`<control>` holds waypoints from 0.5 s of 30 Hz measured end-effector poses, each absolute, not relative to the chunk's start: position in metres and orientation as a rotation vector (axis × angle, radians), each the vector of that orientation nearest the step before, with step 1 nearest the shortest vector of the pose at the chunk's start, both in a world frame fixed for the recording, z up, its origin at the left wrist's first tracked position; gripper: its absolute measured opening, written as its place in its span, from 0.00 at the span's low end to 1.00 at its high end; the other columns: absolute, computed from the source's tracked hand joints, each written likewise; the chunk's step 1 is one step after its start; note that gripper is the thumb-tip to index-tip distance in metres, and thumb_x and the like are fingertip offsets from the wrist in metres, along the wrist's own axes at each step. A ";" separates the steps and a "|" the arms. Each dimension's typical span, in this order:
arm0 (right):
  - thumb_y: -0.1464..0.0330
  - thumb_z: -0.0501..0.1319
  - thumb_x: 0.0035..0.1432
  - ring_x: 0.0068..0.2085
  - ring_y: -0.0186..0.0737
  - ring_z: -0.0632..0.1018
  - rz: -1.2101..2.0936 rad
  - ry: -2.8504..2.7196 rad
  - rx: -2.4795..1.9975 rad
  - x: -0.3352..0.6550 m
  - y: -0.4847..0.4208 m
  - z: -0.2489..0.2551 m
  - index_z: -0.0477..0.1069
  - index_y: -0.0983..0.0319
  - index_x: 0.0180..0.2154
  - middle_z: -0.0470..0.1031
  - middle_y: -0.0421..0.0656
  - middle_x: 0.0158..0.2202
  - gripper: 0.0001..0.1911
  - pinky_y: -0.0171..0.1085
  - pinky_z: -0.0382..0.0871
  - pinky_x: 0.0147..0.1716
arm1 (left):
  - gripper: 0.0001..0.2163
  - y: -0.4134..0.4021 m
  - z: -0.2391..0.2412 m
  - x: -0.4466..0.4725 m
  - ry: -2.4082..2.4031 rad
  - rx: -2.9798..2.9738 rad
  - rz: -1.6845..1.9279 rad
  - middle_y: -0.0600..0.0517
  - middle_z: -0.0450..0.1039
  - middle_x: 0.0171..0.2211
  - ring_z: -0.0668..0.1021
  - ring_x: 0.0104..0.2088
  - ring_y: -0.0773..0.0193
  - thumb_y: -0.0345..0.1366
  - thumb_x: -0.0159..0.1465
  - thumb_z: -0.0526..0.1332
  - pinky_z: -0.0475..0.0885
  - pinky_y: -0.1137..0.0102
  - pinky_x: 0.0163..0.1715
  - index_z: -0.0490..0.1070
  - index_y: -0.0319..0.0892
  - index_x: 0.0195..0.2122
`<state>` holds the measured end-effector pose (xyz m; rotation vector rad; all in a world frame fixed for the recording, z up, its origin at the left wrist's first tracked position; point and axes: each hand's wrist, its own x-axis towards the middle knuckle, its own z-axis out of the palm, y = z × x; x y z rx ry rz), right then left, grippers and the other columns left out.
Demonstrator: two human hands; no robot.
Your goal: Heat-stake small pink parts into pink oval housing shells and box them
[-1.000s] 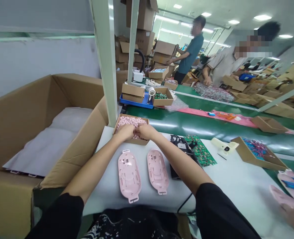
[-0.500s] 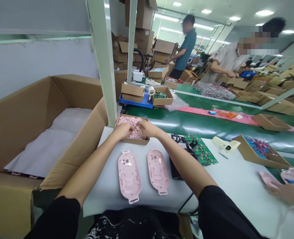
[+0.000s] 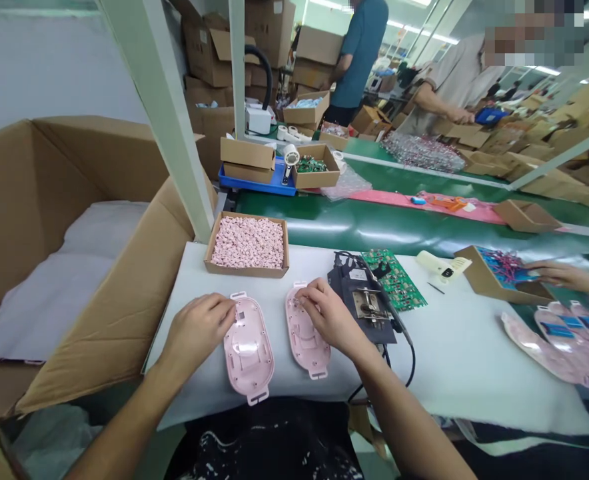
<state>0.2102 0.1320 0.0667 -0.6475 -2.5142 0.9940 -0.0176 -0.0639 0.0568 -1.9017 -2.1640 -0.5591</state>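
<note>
Two pink oval plastic shells lie side by side on the white pad: the left shell (image 3: 248, 347) and the right shell (image 3: 305, 333). My left hand (image 3: 198, 327) rests at the upper left edge of the left shell, fingers curled in a pinch. My right hand (image 3: 327, 313) lies over the top of the right shell, fingers pinched together. What either pinch holds is too small to make out. Behind the shells stands a small cardboard box of pink parts (image 3: 247, 243).
A large open carton (image 3: 74, 220) fills the left. A black fixture (image 3: 363, 303), a green circuit board (image 3: 393, 277) and a white tool (image 3: 439, 265) lie to the right. A co-worker's hand (image 3: 554, 272) reaches into a box of wires (image 3: 499, 273). A green conveyor (image 3: 399, 230) runs behind.
Both my hands have left the box of pink parts and come back to the two pink shells. The view has tilted down. The co-worker's hand has moved to the wire box.
</note>
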 end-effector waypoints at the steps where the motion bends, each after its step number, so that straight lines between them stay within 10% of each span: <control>1: 0.64 0.54 0.69 0.44 0.41 0.76 1.006 -2.516 -0.727 0.213 0.129 0.057 0.75 0.58 0.41 0.73 0.46 0.40 0.12 0.40 0.70 0.47 | 0.13 -0.074 0.048 -0.011 -2.102 -1.913 -0.499 0.51 0.79 0.35 0.78 0.35 0.60 0.30 0.72 0.52 0.68 0.64 0.37 0.77 0.42 0.37; 15: 0.63 0.57 0.60 0.28 0.40 0.76 0.965 -2.536 -1.279 0.201 0.133 0.030 0.75 0.59 0.31 0.79 0.42 0.27 0.11 0.35 0.61 0.32 | 0.11 -0.064 0.024 0.020 -2.383 -1.780 -0.300 0.48 0.76 0.30 0.76 0.33 0.57 0.29 0.69 0.55 0.66 0.62 0.36 0.75 0.41 0.32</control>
